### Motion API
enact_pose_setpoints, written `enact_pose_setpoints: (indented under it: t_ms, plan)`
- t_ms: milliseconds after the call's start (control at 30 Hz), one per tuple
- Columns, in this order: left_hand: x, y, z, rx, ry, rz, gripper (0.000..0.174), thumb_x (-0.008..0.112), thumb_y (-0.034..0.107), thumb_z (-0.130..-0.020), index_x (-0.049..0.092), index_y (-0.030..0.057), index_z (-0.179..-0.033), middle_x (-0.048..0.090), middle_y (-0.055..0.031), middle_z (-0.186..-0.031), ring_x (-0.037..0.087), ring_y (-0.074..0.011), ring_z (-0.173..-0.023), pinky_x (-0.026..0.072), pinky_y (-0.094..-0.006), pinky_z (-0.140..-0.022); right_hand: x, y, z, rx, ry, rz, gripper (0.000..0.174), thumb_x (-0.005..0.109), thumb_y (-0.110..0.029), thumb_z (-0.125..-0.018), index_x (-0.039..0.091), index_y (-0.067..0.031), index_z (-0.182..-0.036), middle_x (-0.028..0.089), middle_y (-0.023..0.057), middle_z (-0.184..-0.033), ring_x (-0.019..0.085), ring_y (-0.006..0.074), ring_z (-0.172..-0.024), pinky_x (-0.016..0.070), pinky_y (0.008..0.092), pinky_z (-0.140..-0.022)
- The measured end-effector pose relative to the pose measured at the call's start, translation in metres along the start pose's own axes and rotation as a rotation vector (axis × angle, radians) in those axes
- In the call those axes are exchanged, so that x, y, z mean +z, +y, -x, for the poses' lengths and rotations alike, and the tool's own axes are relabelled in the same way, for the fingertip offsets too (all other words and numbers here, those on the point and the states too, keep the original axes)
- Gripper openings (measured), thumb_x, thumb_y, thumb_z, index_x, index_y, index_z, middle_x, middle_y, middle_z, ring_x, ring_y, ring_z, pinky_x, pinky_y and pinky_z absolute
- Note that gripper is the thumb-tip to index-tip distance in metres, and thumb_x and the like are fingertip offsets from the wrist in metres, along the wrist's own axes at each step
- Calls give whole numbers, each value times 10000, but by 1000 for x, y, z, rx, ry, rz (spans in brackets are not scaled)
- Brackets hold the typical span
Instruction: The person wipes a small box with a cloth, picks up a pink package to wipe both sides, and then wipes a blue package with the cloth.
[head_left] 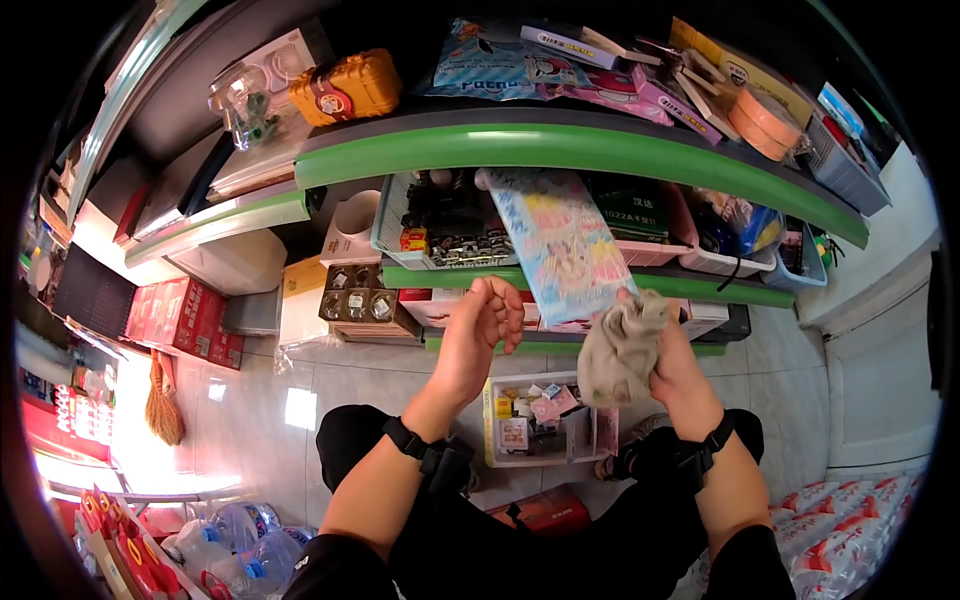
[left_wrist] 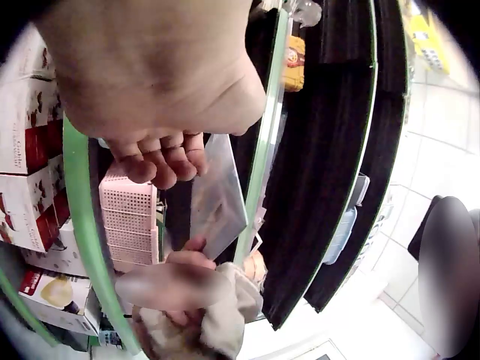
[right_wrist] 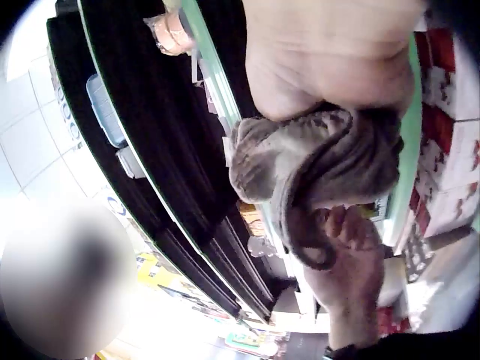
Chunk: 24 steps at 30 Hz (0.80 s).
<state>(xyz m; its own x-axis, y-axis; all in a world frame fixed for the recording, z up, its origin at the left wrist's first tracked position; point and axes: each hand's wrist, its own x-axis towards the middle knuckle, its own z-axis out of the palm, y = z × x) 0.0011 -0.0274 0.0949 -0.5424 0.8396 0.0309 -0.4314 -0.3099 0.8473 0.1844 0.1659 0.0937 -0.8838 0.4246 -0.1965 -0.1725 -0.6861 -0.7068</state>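
Observation:
My right hand (head_left: 682, 365) grips a crumpled grey cloth (head_left: 622, 350), which hangs in front of its palm. That hand's fingertips also pinch the lower right corner of a flat, pastel picture packet (head_left: 565, 245). The packet slants up over the middle shelf, its upper end overlapping a basket. In the left wrist view the packet (left_wrist: 217, 199) stands between both hands. My left hand (head_left: 475, 340) is raised left of the packet, its fingers loosely bent around nothing. In the right wrist view the cloth (right_wrist: 315, 161) covers most of the right hand's fingers.
A white basket (head_left: 430, 262) and a pink basket (head_left: 655, 255) of goods stand on the green-edged shelf (head_left: 580, 148). Below, a bin (head_left: 490, 440) of small items sits on the floor between the person's legs. Large bottles (head_left: 240, 550) stand at lower left, wrapped packs (head_left: 845, 530) at lower right.

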Motion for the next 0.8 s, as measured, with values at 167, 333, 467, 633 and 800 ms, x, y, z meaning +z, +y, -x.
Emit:
enact_pose_setpoints:
  t_ms: [167,333,467,633,800]
  plan:
    - [2,-13,-6,26,3,-154,386,445,429,-1101,560,67,-1034,577,-27,-823,543,-119,-710,432,-269,-615,7,4,-46,171,-22,-226,279,632,-306,-1026,667,-95,-1205,716,89,-1198,704,221,-1074,587,389,-957]
    - [-4,-13,-6,36,33,-204,358,439,396,-1105,570,71,-1030,605,-38,-833,551,-115,-721,438,-268,-625,40,15,-86,113,-161,-350,254,620,-367,-1021,660,-157,-1158,714,15,-1083,709,178,-953,602,365,-810]
    - [-16,-19,-2,41,8,-193,340,442,361,-1117,592,71,-1025,612,-24,-848,565,-107,-733,447,-254,-641,39,37,-107,184,-165,-343,246,604,-386,-1028,655,-175,-1144,708,-9,-1053,708,162,-927,602,350,-751]
    - [8,-17,2,-4,346,-152,367,448,348,-1120,605,64,-947,585,2,-815,518,-79,-726,430,-250,-642,70,47,-50,237,-152,34,290,616,-383,-1051,687,-121,-1151,722,12,-1072,708,121,-909,584,306,-806]
    - [-24,-38,-3,-137,113,-371,269,514,245,-1106,625,48,-961,568,32,-822,490,-66,-709,415,-246,-646,42,42,-24,358,-90,272,350,583,-364,-1077,688,-41,-1160,726,39,-1079,704,115,-935,573,285,-826]
